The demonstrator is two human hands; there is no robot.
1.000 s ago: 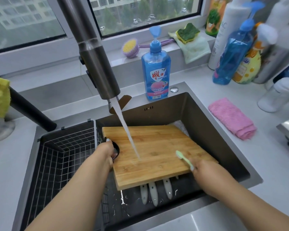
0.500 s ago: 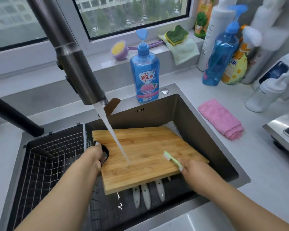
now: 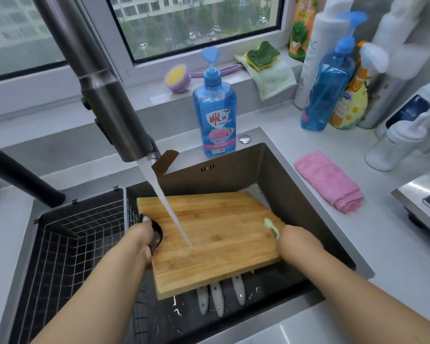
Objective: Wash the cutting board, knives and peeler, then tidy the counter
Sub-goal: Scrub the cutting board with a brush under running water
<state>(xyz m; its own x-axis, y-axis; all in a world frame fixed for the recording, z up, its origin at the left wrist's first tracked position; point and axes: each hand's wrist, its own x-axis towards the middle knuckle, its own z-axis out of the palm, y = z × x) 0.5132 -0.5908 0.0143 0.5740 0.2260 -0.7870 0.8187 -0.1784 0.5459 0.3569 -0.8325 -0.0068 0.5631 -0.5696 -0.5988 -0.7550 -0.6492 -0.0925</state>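
Observation:
A bamboo cutting board (image 3: 216, 234) lies across the sink (image 3: 305, 194) under the running stream from the faucet (image 3: 104, 90). My left hand (image 3: 140, 238) grips the board's left edge at its black handle ring. My right hand (image 3: 296, 240) is at the board's right edge, with a pale green handle (image 3: 271, 227) sticking up from it; the rest of that tool is hidden. Three white knife handles (image 3: 219, 297) poke out from under the board's near edge.
A wire drainer basket (image 3: 67, 244) fills the sink's left part. A blue soap bottle (image 3: 215, 112) stands behind the sink. A pink cloth (image 3: 329, 180) lies on the counter to the right. Bottles crowd the back right corner; a sponge (image 3: 261, 55) and brush (image 3: 176, 75) sit on the sill.
Both hands keep their hold and the water keeps running onto the board. The view has shifted slightly, and the green handle has moved a little along the right edge.

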